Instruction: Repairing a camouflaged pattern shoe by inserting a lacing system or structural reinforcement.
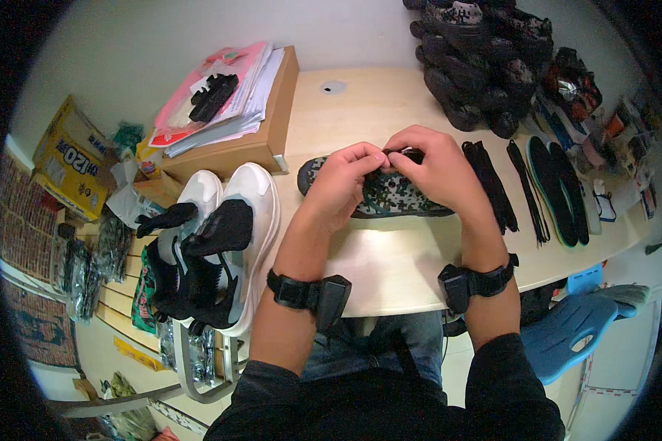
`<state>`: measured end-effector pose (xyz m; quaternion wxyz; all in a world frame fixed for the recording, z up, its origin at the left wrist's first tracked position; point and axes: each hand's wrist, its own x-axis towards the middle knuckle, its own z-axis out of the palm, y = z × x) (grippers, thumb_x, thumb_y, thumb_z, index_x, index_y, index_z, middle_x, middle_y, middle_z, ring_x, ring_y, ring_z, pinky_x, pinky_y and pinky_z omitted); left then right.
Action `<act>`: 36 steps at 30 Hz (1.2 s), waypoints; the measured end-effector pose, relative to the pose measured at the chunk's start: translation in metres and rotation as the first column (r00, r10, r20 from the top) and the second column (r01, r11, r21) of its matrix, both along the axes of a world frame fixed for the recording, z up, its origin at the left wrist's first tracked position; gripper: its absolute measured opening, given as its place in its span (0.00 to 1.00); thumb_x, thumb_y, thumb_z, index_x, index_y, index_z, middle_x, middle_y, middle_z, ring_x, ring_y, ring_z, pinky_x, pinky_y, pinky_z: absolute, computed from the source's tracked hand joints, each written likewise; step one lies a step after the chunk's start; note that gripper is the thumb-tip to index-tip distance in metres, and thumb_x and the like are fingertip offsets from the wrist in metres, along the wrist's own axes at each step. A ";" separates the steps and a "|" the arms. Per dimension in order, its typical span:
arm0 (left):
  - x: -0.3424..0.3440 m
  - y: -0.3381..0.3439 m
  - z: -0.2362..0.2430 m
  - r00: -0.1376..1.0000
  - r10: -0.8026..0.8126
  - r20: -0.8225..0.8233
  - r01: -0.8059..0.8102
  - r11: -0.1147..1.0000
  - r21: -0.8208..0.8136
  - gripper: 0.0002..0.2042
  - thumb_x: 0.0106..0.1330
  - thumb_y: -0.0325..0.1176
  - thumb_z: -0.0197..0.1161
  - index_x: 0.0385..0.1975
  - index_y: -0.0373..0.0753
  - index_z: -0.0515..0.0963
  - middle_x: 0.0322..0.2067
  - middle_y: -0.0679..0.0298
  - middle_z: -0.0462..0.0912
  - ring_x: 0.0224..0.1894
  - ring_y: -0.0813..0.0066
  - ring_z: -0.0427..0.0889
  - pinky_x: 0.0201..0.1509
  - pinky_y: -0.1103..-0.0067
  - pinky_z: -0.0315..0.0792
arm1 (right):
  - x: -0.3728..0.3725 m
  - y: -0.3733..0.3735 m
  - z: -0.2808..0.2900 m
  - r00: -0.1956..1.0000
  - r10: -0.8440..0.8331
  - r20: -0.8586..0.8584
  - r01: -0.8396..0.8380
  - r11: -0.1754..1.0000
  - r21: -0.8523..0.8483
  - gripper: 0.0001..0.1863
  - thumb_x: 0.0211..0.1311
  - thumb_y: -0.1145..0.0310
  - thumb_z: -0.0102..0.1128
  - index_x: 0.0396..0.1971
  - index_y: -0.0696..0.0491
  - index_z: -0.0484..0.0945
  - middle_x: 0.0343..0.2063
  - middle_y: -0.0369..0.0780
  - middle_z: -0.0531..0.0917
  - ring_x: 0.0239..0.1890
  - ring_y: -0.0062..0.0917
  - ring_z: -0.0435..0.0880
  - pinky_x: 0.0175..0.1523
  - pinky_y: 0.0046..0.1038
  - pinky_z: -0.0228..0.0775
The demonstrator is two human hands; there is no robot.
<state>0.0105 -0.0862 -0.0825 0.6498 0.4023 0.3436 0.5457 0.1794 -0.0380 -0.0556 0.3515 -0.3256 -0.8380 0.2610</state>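
Camo shoe (pixel 390 197) lies flat on the desk (pixel 390 257), right under both hands so it stays steady. Left hand (pixel 342 184) and right hand (pixel 430 165) each pinch a black lace (pixel 408 154) at its top.

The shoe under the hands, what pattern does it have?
The shoe has a camouflage pattern of dark green, grey and pale speckles, seen best in the head view.

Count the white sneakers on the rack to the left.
2. Both white sneakers sit side by side on the rack at the person's left: one farther left, one nearer the table. Black items partly cover them; others may be hidden.
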 end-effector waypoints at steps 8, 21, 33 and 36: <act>0.002 0.004 -0.008 1.000 -0.006 0.018 0.007 1.000 -0.018 0.05 0.67 0.32 0.55 0.32 0.37 0.74 0.30 0.68 0.78 0.30 0.85 0.77 0.30 0.91 0.68 | 0.011 0.009 -0.005 0.985 -0.175 -0.004 0.168 0.939 0.300 0.05 0.52 0.71 0.61 0.27 0.57 0.81 0.31 0.43 0.80 0.36 0.38 0.79 0.44 0.33 0.71; 0.000 -0.001 0.000 1.000 0.025 0.008 -0.024 0.997 -0.073 0.06 0.68 0.29 0.52 0.30 0.35 0.74 0.29 0.64 0.77 0.38 0.76 0.79 0.41 0.82 0.74 | 0.069 0.065 -0.029 0.863 -0.505 -0.028 0.500 0.843 0.198 0.08 0.55 0.70 0.61 0.32 0.58 0.82 0.34 0.45 0.81 0.37 0.38 0.81 0.45 0.32 0.72; -0.001 0.004 -0.003 0.997 0.075 -0.017 -0.075 0.996 -0.044 0.06 0.67 0.29 0.51 0.30 0.36 0.73 0.27 0.64 0.76 0.38 0.73 0.81 0.35 0.87 0.72 | 0.096 0.077 -0.038 0.597 -0.799 0.074 0.799 0.600 0.043 0.11 0.56 0.64 0.59 0.33 0.56 0.82 0.31 0.45 0.84 0.34 0.39 0.82 0.42 0.36 0.72; 0.000 0.005 -0.008 0.996 0.032 0.087 -0.031 0.999 -0.005 0.06 0.68 0.29 0.50 0.29 0.37 0.72 0.28 0.64 0.76 0.40 0.71 0.82 0.37 0.86 0.72 | 0.090 0.082 -0.045 0.687 -0.726 0.003 0.726 0.687 -0.005 0.11 0.55 0.65 0.61 0.32 0.57 0.82 0.29 0.44 0.84 0.32 0.34 0.82 0.40 0.33 0.72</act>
